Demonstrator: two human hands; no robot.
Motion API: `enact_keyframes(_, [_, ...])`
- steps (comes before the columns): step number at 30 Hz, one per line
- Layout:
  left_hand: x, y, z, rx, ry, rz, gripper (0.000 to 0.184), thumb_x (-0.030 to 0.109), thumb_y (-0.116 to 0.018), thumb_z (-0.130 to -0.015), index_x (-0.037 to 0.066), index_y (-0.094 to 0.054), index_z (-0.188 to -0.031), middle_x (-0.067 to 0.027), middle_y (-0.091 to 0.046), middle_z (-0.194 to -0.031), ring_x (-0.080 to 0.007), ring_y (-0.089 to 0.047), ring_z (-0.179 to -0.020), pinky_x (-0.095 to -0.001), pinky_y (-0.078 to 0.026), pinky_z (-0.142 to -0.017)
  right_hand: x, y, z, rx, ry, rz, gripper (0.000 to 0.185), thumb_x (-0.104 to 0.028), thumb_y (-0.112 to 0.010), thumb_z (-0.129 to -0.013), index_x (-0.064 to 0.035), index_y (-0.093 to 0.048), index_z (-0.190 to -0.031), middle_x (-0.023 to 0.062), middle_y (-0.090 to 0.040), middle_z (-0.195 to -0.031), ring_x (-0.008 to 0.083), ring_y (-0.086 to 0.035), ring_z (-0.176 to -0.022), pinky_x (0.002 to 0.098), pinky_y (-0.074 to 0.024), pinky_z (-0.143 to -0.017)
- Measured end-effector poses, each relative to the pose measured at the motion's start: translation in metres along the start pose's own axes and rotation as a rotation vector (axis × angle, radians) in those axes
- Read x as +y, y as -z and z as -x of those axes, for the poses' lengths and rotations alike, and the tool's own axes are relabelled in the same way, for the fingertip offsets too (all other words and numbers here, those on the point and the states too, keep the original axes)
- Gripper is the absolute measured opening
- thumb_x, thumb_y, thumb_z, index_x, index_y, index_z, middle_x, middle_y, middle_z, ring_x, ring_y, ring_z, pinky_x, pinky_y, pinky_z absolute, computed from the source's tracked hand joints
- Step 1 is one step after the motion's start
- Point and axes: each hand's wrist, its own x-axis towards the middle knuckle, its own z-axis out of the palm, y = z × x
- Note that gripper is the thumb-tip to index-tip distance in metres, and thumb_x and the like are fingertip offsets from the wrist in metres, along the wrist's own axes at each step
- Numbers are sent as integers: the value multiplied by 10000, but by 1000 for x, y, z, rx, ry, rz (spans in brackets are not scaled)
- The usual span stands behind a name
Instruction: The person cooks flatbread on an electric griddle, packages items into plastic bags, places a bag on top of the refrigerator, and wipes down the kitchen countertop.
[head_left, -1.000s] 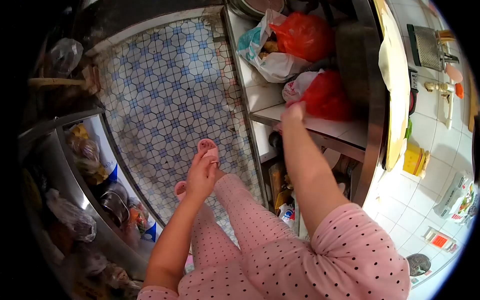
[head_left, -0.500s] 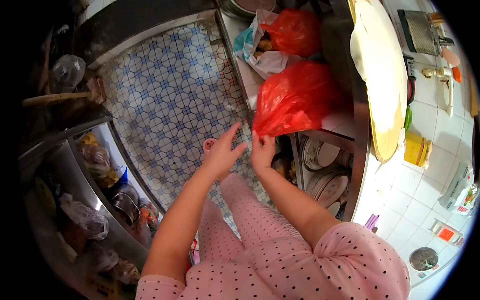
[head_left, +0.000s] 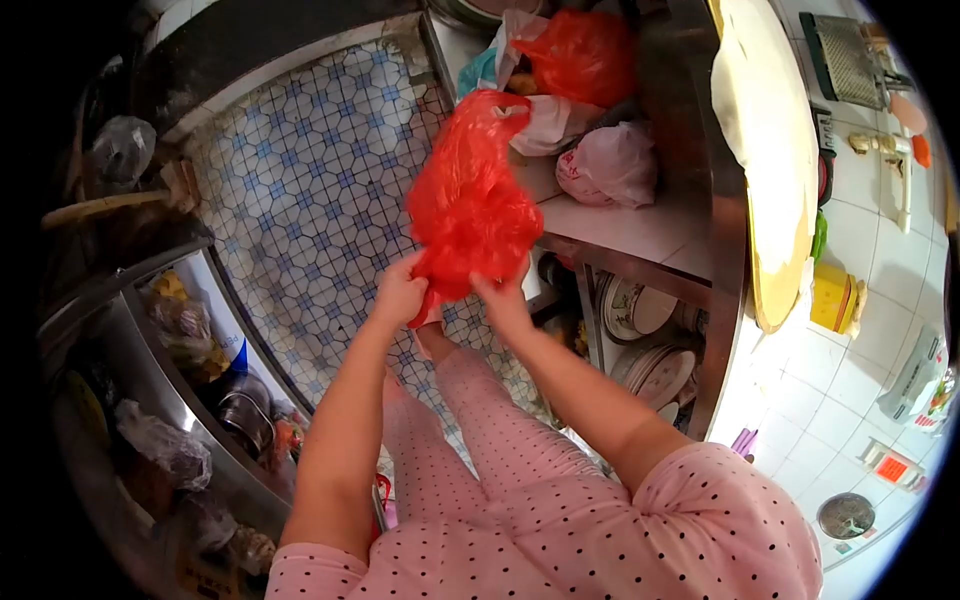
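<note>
A crinkled red plastic bag point(head_left: 470, 205) hangs in front of me over the tiled floor. My left hand point(head_left: 402, 288) is closed on its near left edge, where a strip of red plastic droops below the fingers. At the bag's near right side, my right hand point(head_left: 502, 302) grips the plastic, its fingertips partly covered by the folds. What the bag contains, if anything, cannot be seen. Just right of it, a knotted whitish bag with red print point(head_left: 608, 165) rests on the white-tiled shelf point(head_left: 640, 222).
Another red bag point(head_left: 580, 55) and a white bag point(head_left: 555, 122) sit farther back on the shelf. Stacked plates point(head_left: 655, 380) stand in the compartment below. To the left is an open refrigerator point(head_left: 160, 345) with bagged food. A round board with dough point(head_left: 765, 160) lies on the counter.
The red bag has come off the shelf to the left, into both hands. My left hand has closed on it. The whitish printed bag is now uncovered.
</note>
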Motion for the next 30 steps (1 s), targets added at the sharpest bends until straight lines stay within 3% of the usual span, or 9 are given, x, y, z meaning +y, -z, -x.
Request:
enact_keyframes(5, [10, 13, 12, -327, 37, -256, 323, -66, -476, -740, -6, -610, -1028, -82, -652, -965, -158, -588, -886, -287, -473, -817, -18, -27, -35, -36, -376, -239, 587, -45, -611, -834, -57, -351, -1360, 115, -540, -1231, 224, -565, -1082, 368, -488, -891])
enact_keyframes(8, [29, 19, 24, 131, -113, -198, 444, -10, -540, -720, 21, -533, -1163, -142, -611, -1066, -242, -598, -942, -335, -481, -825, -17, -40, -45, -73, -422, -221, 440, -40, -561, -818, -42, -496, -1253, 105, -602, -1130, 214, -604, -1007, 350, -507, -847])
enact_keyframes(14, [68, 22, 49, 268, -135, -369, 781, 176, -730, -688, 64, -316, -1342, -213, -533, -1158, -376, -555, -1057, -384, -428, -938, -36, -69, -54, -443, -494, 21, 354, -124, -542, -794, -21, -586, -1129, 96, -646, -999, 199, -631, -864, 326, -513, -748])
enact_keyframes(18, [92, 34, 46, 383, -142, -27, 588, 81, -710, -740, 57, -426, -1254, -147, -570, -1147, -254, -568, -1058, -325, -442, -915, -89, -100, -70, -661, -435, 417, 296, -185, -577, -812, -18, -615, -1053, 98, -647, -958, 206, -621, -798, 348, -501, -722])
enact_keyframes(21, [98, 54, 18, 607, -94, -78, 450, 92, -695, -758, 41, -483, -1151, -150, -620, -1044, -277, -611, -949, -334, -478, -836, -112, -117, -122, -580, -6, 935, 301, -243, -603, -831, -19, -620, -1031, 124, -643, -955, 234, -611, -825, 356, -487, -754])
enact_keyframes(23, [104, 64, 4, 653, -69, 94, 448, 92, -699, -753, 37, -478, -1139, -147, -625, -1029, -282, -618, -930, -337, -484, -821, -112, -109, -168, -89, 473, 588, 297, -252, -605, -865, -16, -631, -1043, 131, -629, -1003, 199, -607, -868, 325, -483, -751])
enact_keyframes(25, [95, 66, -14, 650, -54, 107, 446, 92, -703, -752, 36, -474, -1130, -146, -628, -1023, -283, -620, -930, -339, -486, -817, -106, -84, -246, 152, 771, 820, 305, -180, -568, -837, -7, -595, -1087, 204, -589, -1145, 348, -572, -1051, 409, -454, -890])
enact_keyframes(27, [73, 63, -19, 584, -45, -54, 443, 94, -707, -753, 38, -472, -1125, -147, -627, -1027, -280, -618, -949, -339, -484, -823, -98, -43, -321, 293, 775, 1295, 526, -195, -555, -837, 23, -455, -1305, 234, -415, -1376, 387, -454, -1229, 442, -386, -1016])
enact_keyframes(30, [55, 59, -15, 457, -58, -136, 474, 102, -717, -752, 40, -461, -1147, -151, -622, -1049, -274, -613, -983, -337, -482, -836, -146, -6, -334, 393, 244, 1652, 614, -195, -533, -841, -15, -347, -1398, 241, -335, -1437, 414, -330, -1312, 461, -325, -1067])
